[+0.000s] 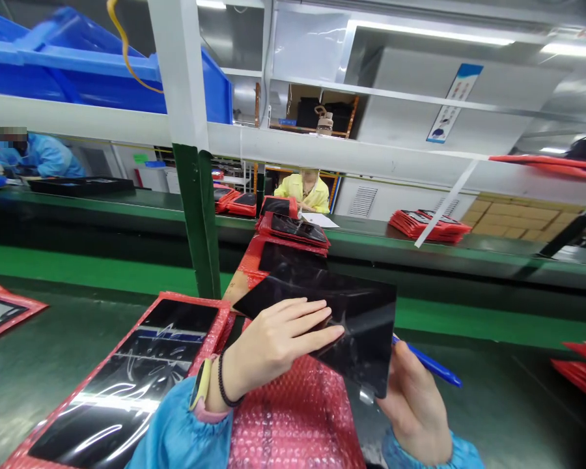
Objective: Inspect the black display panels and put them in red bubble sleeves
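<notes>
A glossy black screen panel (359,309) is tilted up in front of me above red bubble wrap (297,417). My left hand (278,335) lies across its face, fingers stretched out and a little apart, holding nothing. At the panel's lower right edge my right hand (415,404) is closed on the panel. A blue pen (434,363) sticks out from the same hand, pointing right; how its near end is held is hidden. A small clear tab (366,395) hangs from the panel's lower edge. To the left, a film-covered screen (141,371) rests on red bubble wrap.
A green-and-white post (195,215) rises ahead, left of centre. Beyond stand stacked red-wrapped panels (295,231) and another stack (430,225). Red packets (583,371) lie at the right edge. A person in yellow (305,189) sits opposite; a person in blue (53,156) is far left.
</notes>
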The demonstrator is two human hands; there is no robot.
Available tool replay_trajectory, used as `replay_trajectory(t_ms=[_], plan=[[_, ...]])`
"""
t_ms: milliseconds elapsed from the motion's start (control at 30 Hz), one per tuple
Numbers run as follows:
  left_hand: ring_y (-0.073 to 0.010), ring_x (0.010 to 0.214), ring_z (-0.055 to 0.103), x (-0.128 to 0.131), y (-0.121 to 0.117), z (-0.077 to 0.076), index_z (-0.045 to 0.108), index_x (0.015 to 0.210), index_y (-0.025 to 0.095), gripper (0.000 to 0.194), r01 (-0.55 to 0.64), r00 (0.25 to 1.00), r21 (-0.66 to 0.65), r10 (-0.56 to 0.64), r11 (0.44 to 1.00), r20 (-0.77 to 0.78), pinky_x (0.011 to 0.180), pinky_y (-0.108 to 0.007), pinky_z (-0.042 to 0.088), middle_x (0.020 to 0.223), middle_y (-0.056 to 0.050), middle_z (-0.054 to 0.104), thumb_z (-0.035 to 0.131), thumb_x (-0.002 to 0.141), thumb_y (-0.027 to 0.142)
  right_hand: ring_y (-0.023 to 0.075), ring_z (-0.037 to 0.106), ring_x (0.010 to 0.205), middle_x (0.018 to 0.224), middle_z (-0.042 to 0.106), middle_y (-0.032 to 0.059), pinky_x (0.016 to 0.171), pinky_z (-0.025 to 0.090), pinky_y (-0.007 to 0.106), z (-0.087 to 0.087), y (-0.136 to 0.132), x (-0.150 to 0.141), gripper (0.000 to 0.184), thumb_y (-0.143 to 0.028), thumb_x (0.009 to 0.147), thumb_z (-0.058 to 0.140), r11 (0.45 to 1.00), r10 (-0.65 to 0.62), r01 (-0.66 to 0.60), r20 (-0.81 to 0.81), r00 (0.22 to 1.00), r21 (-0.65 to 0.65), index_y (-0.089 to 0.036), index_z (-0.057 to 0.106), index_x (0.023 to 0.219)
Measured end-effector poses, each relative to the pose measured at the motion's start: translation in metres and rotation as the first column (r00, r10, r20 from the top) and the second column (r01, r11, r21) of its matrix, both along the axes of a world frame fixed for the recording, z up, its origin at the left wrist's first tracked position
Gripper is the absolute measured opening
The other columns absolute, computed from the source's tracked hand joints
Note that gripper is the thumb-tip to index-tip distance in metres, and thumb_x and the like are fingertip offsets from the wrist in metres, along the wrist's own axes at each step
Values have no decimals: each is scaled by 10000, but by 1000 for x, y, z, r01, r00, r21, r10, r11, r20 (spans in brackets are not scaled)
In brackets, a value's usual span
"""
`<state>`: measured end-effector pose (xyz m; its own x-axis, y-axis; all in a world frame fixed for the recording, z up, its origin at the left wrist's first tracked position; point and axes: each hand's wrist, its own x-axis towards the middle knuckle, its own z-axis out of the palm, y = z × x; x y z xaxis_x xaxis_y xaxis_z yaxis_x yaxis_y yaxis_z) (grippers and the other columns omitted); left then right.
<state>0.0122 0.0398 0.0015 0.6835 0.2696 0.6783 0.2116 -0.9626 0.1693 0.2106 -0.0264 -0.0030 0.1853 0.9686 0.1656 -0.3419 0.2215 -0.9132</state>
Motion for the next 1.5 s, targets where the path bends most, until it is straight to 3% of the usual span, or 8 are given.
replay_trajectory(t_ms=[333,500,633,800,900,1133,1333,1500], plan=[[-225,1109,655,4,-42,20,700,1085,224,254,281,959,-43,-278,959,61,1088,-386,397,1078,-71,749,600,872,127,328,705,897,1008,752,83,799,556,473,-32,-8,10,588,-511,655,782,997,67,-68,-39,997,-34,-311,639,1190],[-200,883,699,5,-42,9,672,884,232,167,-21,892,-296,152,955,426,828,-320,517,880,-31,753,582,869,92,327,691,957,1074,737,52,804,556,442,-25,-14,3,631,-462,582,855,999,33,-29,-157,987,27,-360,657,1172],[-123,557,603,2,-30,11,576,814,231,103,-96,751,-609,458,787,475,561,-232,456,626,25,643,547,913,236,288,692,957,1055,743,-12,835,548,414,-17,-19,-1,632,-467,550,876,1000,-25,20,-231,973,-22,-448,659,1143],[-104,486,574,-8,-5,17,492,822,224,192,335,742,-826,413,454,528,521,-214,468,586,57,590,566,899,383,303,680,953,992,757,-22,875,525,468,-24,-22,4,495,-481,523,880,999,-28,20,-310,950,-30,-431,720,989],[-71,547,566,-8,6,16,541,827,212,167,606,606,-735,422,305,675,559,-180,482,664,69,564,666,840,323,309,693,900,895,766,-15,852,529,484,-30,-21,3,349,-508,553,852,999,24,-33,-299,954,-23,-379,741,858],[-107,904,620,-1,4,14,660,868,184,85,729,59,-469,637,498,768,822,-204,510,955,6,655,577,885,192,312,639,1108,1155,713,-2,961,499,454,-17,-15,-18,538,-439,652,825,992,100,-90,-118,988,84,-396,651,1159],[-132,973,616,-9,-2,15,661,882,208,78,629,-50,-395,541,670,839,913,-279,500,972,10,667,602,884,260,325,467,1314,1417,532,31,1024,460,453,-7,-13,-31,856,-454,676,810,967,216,-228,111,970,112,-366,399,1421],[-146,982,624,-10,-3,16,660,883,219,71,626,-59,-390,539,676,840,935,-307,493,900,17,663,621,870,277,341,509,1275,1436,508,74,1028,443,505,-19,-9,-28,875,-442,717,779,938,244,-280,186,952,203,-353,325,1460]])
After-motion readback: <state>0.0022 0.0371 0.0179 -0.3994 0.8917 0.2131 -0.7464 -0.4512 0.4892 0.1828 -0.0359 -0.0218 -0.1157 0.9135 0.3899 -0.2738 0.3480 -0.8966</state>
